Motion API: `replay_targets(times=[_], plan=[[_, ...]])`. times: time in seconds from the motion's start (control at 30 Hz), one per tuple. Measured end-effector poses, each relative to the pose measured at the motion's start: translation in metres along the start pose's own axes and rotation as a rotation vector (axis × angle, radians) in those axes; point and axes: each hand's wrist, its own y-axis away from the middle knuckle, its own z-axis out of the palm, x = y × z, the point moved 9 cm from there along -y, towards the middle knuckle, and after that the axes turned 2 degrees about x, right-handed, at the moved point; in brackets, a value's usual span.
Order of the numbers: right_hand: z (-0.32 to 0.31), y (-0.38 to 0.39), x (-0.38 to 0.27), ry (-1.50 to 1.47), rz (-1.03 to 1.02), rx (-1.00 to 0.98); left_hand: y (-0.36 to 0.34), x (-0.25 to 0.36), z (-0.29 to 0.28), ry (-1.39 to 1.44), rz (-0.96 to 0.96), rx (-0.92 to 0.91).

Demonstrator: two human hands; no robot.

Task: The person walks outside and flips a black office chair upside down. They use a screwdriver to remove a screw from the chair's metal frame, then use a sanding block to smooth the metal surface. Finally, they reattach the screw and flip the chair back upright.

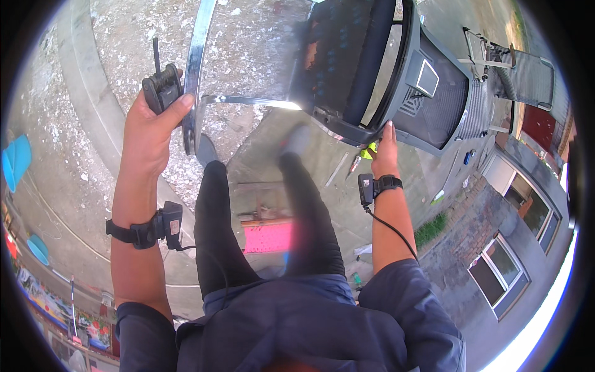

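The step in hand looks like holding and shifting the chair (362, 68). It is tilted in front of the person, ahead of the feet, with its metal leg (198, 80) toward the left and its back toward the right.

The left hand (149, 127) has its fingers clamped around a dark part (162, 91), thumb reaching against the leg; whether that part is fixed to the leg I cannot tell. The right hand (385, 155) is at the chair's near edge, its thumb pressed there; the other fingers are mostly hidden, so how far they close is unclear.

The next move seems to call for both hands supporting the chair together, so it does not swing, and for room from the other chair (530, 74) beyond it. The floor (347, 204) underfoot needs watching too, with a pink thing (269, 239) between the legs.
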Motion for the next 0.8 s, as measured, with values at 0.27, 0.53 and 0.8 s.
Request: replay_targets(times=[0.27,0.53,0.8], plan=[[0.002,-0.022,-0.018,0.156,-0.366,0.084,0.003,-0.002,0.013,0.008,0.037,-0.034],[-0.004,-0.033,-0.023,0.177,-0.206,0.16,0.012,0.003,0.038,-0.001,0.031,-0.088],[-0.022,-0.065,-0.008,0.141,-0.209,0.119,0.025,0.005,0.069,0.038,0.024,-0.149]])
